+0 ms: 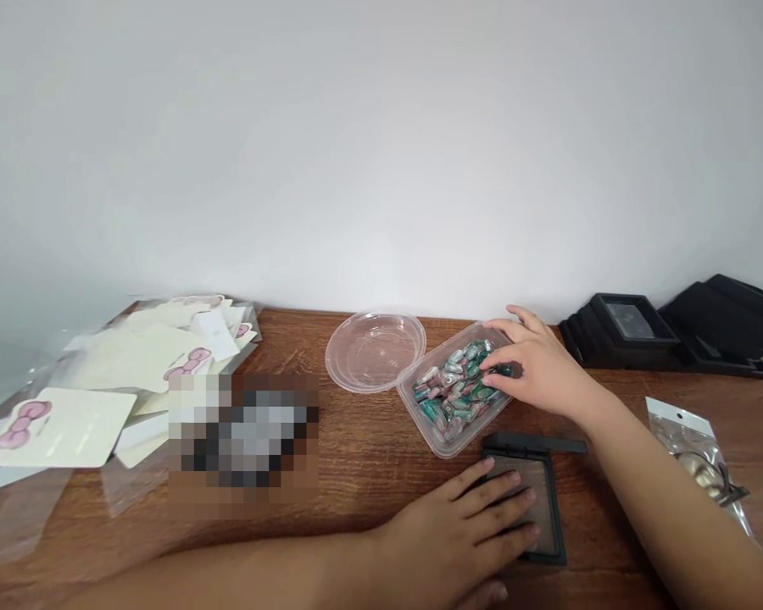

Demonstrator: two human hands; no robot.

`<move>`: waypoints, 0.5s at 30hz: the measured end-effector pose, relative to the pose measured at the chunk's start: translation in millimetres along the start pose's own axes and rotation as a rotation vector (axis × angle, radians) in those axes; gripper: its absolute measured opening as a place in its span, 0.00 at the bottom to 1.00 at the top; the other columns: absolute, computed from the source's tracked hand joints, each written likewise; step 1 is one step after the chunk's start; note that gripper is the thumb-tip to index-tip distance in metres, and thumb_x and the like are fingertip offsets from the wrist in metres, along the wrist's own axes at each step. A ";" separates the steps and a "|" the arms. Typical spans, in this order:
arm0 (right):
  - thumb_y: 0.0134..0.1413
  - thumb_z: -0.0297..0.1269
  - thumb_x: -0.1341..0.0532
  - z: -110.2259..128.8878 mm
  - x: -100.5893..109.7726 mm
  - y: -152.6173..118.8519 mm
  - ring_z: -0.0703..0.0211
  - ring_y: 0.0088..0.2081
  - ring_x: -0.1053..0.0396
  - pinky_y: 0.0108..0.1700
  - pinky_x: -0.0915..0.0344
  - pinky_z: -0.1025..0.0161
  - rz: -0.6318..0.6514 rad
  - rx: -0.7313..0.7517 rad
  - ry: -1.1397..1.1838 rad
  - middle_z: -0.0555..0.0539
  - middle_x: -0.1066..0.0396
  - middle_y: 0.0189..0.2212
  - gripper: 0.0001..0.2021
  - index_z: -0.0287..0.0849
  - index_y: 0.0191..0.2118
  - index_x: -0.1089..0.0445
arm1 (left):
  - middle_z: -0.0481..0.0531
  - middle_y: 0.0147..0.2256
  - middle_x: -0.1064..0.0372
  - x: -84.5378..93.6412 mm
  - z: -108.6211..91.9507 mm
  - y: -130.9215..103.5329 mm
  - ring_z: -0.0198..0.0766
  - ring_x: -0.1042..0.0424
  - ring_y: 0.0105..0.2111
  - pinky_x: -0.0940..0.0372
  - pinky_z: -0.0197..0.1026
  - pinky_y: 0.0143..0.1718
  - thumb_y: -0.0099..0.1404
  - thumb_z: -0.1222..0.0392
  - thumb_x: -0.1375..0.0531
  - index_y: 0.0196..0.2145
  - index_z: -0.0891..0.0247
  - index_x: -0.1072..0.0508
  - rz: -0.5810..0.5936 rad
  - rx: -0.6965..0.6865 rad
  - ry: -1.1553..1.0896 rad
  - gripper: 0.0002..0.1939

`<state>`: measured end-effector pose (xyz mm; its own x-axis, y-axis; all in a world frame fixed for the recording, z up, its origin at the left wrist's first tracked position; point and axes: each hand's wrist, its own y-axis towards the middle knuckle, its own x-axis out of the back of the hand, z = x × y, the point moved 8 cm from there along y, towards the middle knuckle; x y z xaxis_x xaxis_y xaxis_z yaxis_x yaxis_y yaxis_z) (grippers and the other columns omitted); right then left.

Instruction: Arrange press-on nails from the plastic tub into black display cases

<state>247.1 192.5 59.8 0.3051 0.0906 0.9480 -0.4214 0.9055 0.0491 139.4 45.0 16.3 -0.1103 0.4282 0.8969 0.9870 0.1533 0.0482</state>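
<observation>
My right hand [540, 364] hovers over a clear plastic tub [442, 449]. Its thumb and index finger reach down among the pieces with a small gap between their tips; the other fingers are spread. Small glossy oblong pieces [451, 385] in green, pink and clear fill the tub's bottom; their exact kind is hard to tell. My left hand [461, 525] lies flat, fingers stretched, on a black-rimmed frame with a see-through pane [550, 508]. Just behind that frame, in front of the tub, is a narrow black bar [534, 443].
A round clear lid [375, 352] lies beside the tub. Cream cards [67, 428] with pink bows and clear bags cover the left side. A blurred-out dark object [254, 436] lies nearby. Black frames [636, 320] are stacked at back right; a clear packet [696, 457] lies by my right forearm.
</observation>
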 end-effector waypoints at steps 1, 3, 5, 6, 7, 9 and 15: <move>0.54 0.40 0.33 -0.3 0.3 0.0 0.33 0.68 0.54 0.62 0.46 0.29 -0.003 -0.004 -0.004 0.49 0.35 0.62 0.05 0.53 0.36 0.18 | 0.53 0.69 0.52 0.0 -0.1 -0.4 0.46 0.52 0.70 0.59 0.52 0.72 0.77 0.52 0.53 0.68 0.64 0.46 -0.015 -0.004 0.002 0.27; 0.54 0.40 0.34 -1.5 1.0 0.0 0.33 0.68 0.54 0.62 0.45 0.30 -0.009 -0.006 -0.013 0.49 0.35 0.62 0.05 0.52 0.35 0.19 | 0.54 0.69 0.51 -0.6 -0.5 -0.6 0.47 0.51 0.69 0.57 0.52 0.71 0.76 0.53 0.53 0.68 0.65 0.45 -0.025 -0.009 -0.006 0.26; 0.55 0.39 0.35 -2.2 1.1 0.2 0.34 0.68 0.53 0.62 0.45 0.31 -0.006 0.007 -0.011 0.49 0.35 0.61 0.05 0.51 0.35 0.19 | 0.55 0.69 0.51 -2.1 -0.8 -0.3 0.48 0.50 0.69 0.55 0.54 0.71 0.76 0.52 0.53 0.68 0.66 0.45 -0.022 -0.010 -0.019 0.27; 0.55 0.39 0.35 -2.4 1.3 0.3 0.35 0.68 0.52 0.62 0.44 0.31 -0.005 0.016 -0.008 0.49 0.35 0.61 0.05 0.51 0.34 0.19 | 0.55 0.69 0.51 -3.2 -0.8 -0.1 0.49 0.50 0.69 0.55 0.54 0.71 0.76 0.52 0.53 0.68 0.66 0.45 -0.019 -0.009 -0.023 0.27; 0.55 0.38 0.35 -2.4 1.4 0.3 0.35 0.68 0.52 0.62 0.44 0.32 -0.004 0.026 -0.004 0.48 0.35 0.61 0.06 0.50 0.34 0.19 | 0.56 0.69 0.51 -4.4 -0.7 0.0 0.49 0.51 0.69 0.55 0.54 0.71 0.76 0.52 0.53 0.68 0.66 0.46 -0.018 -0.007 -0.024 0.28; 0.55 0.36 0.36 -1.8 2.3 0.3 0.35 0.68 0.51 0.62 0.43 0.32 -0.011 0.043 -0.006 0.48 0.35 0.61 0.06 0.49 0.34 0.20 | 0.55 0.69 0.52 -6.2 -0.6 0.2 0.49 0.52 0.69 0.57 0.54 0.71 0.76 0.51 0.52 0.68 0.66 0.47 -0.019 -0.007 -0.025 0.28; 0.60 0.33 0.41 1.1 0.4 0.2 0.38 0.69 0.51 0.64 0.44 0.35 -0.008 0.088 -0.010 0.47 0.34 0.62 0.09 0.45 0.33 0.22 | 0.56 0.69 0.53 -3.2 -0.8 0.4 0.49 0.53 0.70 0.56 0.56 0.71 0.76 0.52 0.53 0.69 0.66 0.47 0.000 0.003 -0.069 0.28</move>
<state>246.2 192.3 60.6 0.3000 0.0789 0.9507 -0.4925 0.8663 0.0835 140.2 43.0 13.8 -0.1181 0.4887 0.8644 0.9867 0.1557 0.0467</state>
